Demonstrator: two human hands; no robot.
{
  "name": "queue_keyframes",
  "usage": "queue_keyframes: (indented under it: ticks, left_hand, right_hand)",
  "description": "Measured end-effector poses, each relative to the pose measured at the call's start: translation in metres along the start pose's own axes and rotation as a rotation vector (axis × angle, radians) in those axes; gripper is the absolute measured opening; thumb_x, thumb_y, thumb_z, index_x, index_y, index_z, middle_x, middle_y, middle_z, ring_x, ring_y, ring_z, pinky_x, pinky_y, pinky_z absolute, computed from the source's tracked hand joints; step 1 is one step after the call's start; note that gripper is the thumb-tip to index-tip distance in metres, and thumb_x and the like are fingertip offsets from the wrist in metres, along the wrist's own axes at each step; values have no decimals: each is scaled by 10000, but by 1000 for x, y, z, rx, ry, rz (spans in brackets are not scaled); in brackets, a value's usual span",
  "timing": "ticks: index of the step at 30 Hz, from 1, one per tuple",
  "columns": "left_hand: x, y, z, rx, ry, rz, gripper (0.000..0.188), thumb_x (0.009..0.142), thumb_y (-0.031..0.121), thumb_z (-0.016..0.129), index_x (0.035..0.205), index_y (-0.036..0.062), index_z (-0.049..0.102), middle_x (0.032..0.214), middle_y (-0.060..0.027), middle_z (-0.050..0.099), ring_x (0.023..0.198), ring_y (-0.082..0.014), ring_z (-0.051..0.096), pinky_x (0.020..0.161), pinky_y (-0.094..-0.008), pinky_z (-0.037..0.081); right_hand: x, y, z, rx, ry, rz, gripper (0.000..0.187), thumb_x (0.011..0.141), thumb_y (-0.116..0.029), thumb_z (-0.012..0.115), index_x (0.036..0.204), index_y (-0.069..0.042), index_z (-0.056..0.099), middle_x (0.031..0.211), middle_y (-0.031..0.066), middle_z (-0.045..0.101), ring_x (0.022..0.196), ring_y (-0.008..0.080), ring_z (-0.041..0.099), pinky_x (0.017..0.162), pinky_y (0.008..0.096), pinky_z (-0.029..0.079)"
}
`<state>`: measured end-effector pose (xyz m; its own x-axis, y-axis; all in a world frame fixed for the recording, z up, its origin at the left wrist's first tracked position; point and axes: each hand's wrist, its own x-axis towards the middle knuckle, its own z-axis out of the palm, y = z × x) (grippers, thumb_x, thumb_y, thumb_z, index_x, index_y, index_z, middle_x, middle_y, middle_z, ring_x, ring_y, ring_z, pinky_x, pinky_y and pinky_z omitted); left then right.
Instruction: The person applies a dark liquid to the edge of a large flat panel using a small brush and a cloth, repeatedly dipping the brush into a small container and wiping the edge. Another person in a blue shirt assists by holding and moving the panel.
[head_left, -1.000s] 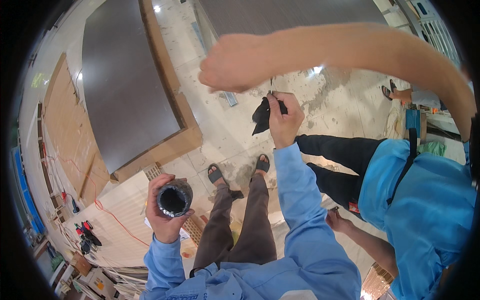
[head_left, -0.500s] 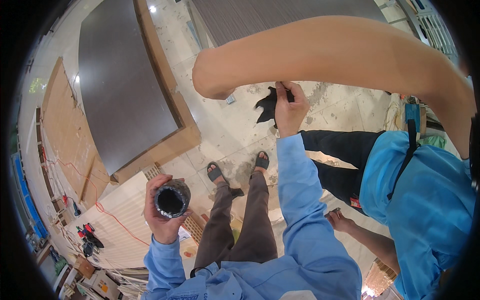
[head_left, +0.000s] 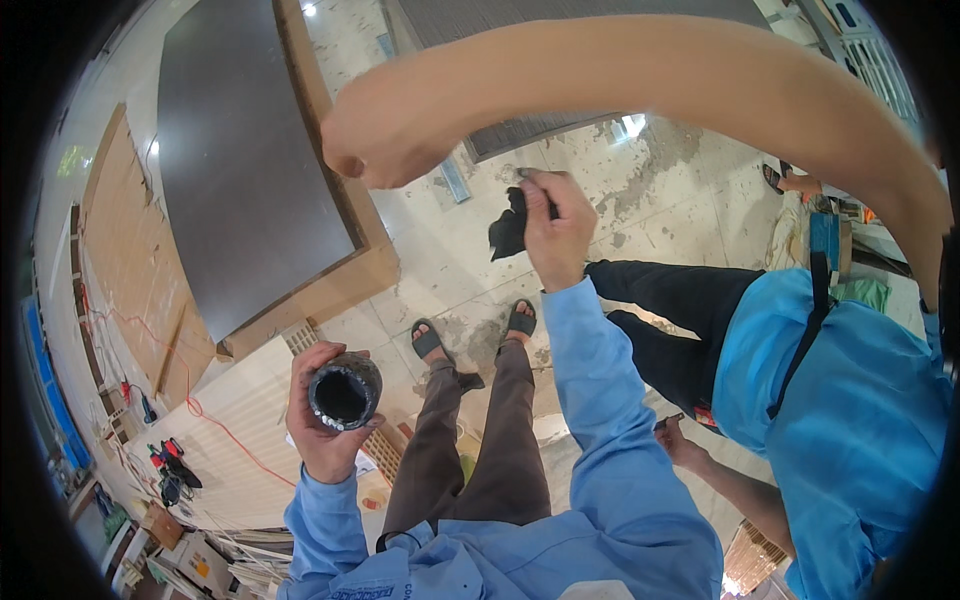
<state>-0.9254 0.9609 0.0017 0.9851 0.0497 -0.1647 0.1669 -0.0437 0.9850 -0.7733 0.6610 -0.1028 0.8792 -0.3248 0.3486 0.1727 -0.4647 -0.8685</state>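
My left hand (head_left: 326, 452) is wrapped round a dark, round, open-topped pot (head_left: 368, 385) with a black inside and pale specks on its rim. Its mouth faces up at me. Farther forward, my right hand (head_left: 562, 238) pinches a crumpled black cloth (head_left: 508, 236) between thumb and fingers, and the cloth hangs to the left of the hand. Just beyond that hand, a co-worker's bare forearm (head_left: 620, 62) reaches across from the right, its hand (head_left: 375, 135) closed near the dark panel (head_left: 245, 170). What that hand holds, if anything, is hidden.
The dark panel lies on brown board (head_left: 370, 260) at the left. Another grey panel (head_left: 480, 30) is at the far side. The co-worker in a blue shirt (head_left: 850, 400) stands close on my right, the other hand (head_left: 680, 445) low. A red cord (head_left: 230, 432) crosses a ribbed pale surface.
My right hand has shifted a little left with the black cloth. The co-worker's arm has stretched farther left and away from me. My left hand and the pot are nearly still.
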Motion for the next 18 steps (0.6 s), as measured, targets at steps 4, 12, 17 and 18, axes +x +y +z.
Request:
queue_keyframes:
  ticks: [4,12,17,18]
  left_hand:
    - [2,-2,1,-40,10,14,798,664,175,985,1328,4,577,1333,-132,529,1219,-286,625,1067,-442,541]
    - [0,-4,2,-14,-4,21,795,662,133,973,1338,15,571,1330,-126,524,1227,-276,610,1089,-463,542]
    - [0,-1,5,-29,13,9,809,665,163,976,1347,19,566,1330,-127,528,1214,-299,632,1053,-431,543]
    - [-1,0,5,-59,2,10,811,666,169,976,1349,19,565,1331,-128,529,1212,-302,635,1046,-424,543]
  right_hand:
    - [-9,-8,4,-41,29,24,86,965,-46,699,1028,-5,739,905,144,705,785,301,681,720,349,534]
    - [8,2,-17,-133,197,27,96,956,-64,708,1010,7,742,901,143,710,817,296,692,751,376,541]
    - [7,10,-22,-96,-15,-19,111,974,-89,712,1030,-2,753,937,109,730,843,225,701,762,334,539]
    - [5,10,-21,-69,-110,-130,115,983,-97,713,1035,-3,755,947,95,740,850,193,704,768,315,539]
